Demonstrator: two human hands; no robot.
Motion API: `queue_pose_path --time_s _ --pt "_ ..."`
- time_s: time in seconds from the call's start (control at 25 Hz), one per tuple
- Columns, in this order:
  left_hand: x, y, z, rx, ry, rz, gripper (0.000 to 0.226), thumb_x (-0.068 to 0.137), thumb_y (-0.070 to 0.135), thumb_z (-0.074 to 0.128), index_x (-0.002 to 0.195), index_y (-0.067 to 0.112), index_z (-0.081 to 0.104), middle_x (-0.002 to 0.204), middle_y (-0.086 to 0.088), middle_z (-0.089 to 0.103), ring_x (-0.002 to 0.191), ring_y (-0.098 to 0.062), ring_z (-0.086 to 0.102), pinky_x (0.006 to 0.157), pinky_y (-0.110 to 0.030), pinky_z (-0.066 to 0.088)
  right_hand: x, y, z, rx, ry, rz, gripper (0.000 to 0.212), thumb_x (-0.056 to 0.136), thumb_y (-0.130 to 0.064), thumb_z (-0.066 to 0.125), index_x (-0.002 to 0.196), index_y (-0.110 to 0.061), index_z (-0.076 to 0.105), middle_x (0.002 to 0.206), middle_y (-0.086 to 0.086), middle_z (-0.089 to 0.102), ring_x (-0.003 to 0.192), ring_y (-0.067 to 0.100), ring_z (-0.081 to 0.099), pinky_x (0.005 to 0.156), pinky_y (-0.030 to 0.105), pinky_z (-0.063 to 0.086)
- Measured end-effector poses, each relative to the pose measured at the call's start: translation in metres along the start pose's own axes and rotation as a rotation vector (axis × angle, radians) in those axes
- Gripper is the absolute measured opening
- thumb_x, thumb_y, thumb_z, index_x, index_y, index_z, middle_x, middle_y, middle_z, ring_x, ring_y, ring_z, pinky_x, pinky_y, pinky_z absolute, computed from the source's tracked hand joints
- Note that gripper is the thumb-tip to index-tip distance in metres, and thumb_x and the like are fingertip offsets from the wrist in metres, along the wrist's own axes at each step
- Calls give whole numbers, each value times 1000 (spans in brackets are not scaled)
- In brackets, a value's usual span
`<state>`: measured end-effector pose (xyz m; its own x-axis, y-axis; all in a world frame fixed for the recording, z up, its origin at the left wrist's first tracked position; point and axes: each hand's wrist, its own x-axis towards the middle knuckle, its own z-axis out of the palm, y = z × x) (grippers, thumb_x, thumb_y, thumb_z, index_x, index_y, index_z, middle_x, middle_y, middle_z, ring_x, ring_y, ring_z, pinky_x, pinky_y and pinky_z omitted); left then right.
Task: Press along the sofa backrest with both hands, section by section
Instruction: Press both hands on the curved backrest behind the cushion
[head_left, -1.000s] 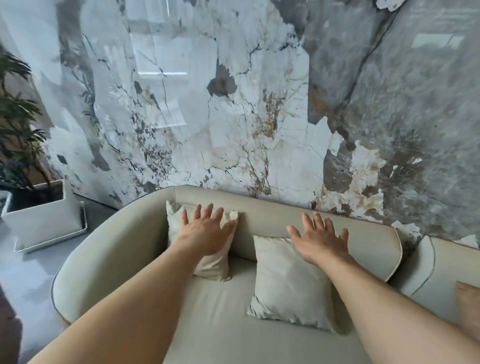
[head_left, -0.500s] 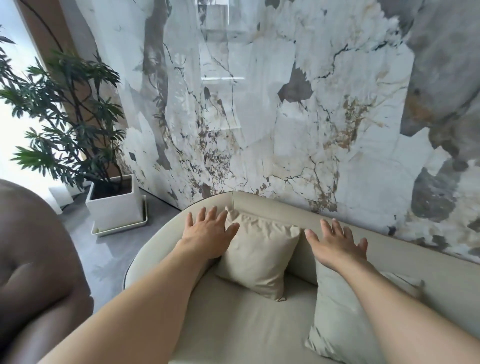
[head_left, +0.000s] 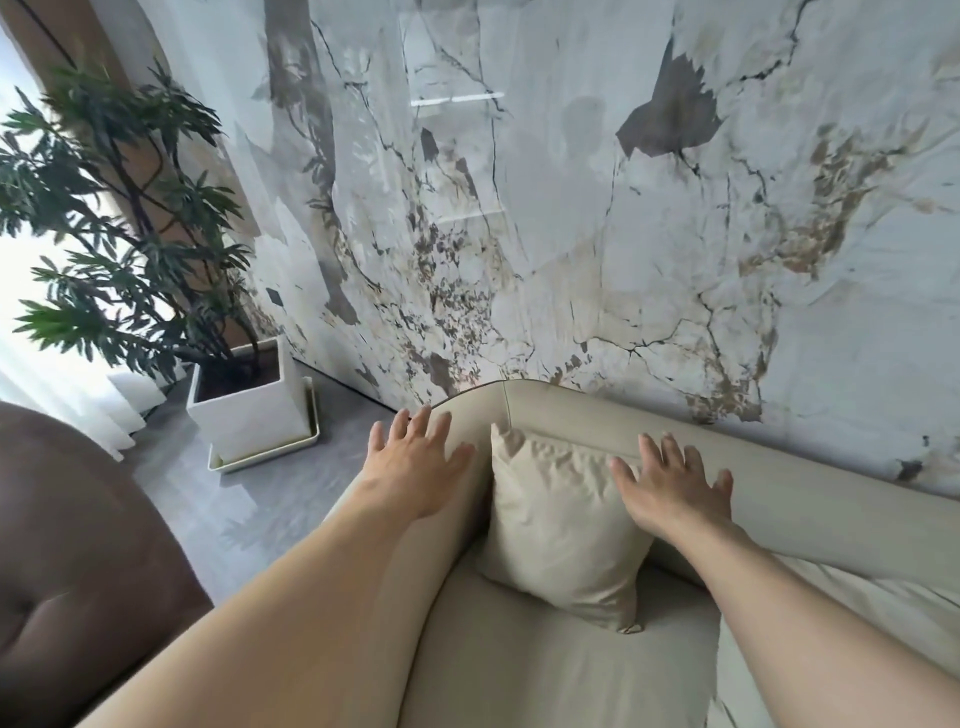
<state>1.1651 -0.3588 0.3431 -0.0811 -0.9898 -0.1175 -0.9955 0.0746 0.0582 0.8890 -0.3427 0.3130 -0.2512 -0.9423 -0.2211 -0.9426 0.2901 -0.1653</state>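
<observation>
A beige sofa runs along the marble wall, its backrest curving round at the left end. My left hand lies flat with fingers spread on the curved left end of the backrest. My right hand lies flat, fingers spread, on the backrest just right of a cream cushion, its thumb side over the cushion's top right corner. Neither hand holds anything. The cushion leans upright against the backrest between my hands.
A potted plant in a white square planter stands on the grey floor left of the sofa. A brown upholstered seat fills the lower left. A second cushion's edge shows at the right. The marble wall rises right behind the backrest.
Both hands have shifted left along the backrest. The left hand went from the cushion to the curved end; the right hand went from the second cushion to beside the first. The view swung left.
</observation>
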Motion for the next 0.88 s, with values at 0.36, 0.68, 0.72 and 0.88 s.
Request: queue_pose_path --time_s 0.36,0.68,0.72,0.88 --pt "134 -6 44 37 -43 154 66 95 60 14 152 28 10 164 0 3 149 -22 -4 120 -47 -4 87 -11 28 35 28 135 75 89 -68 11 154 -30 6 164 -2 -1 149 23 -1 114 55 2" --pt "309 -9 169 54 -44 336 70 91 65 11 152 33 -2 164 2 -6 149 -24 -10 119 -47 -9 212 -20 128 78 44 310 78 85 -74 9 153 -35 3 163 -6 -3 149 17 -7 117 53 -3" --pt "326 -9 185 46 -34 352 71 90 67 11 152 35 -3 164 2 -7 149 -23 -12 119 -47 -11 225 -21 143 87 47 315 78 84 -74 8 152 -36 2 163 -7 -5 148 16 -8 117 52 -4" --pt "394 -27 260 62 -32 370 78 80 76 2 149 43 -10 162 8 -14 147 -20 -21 114 -48 -21 290 -25 215 39 128 299 79 81 -74 5 151 -39 -2 163 -10 -9 148 12 -12 116 51 -6"
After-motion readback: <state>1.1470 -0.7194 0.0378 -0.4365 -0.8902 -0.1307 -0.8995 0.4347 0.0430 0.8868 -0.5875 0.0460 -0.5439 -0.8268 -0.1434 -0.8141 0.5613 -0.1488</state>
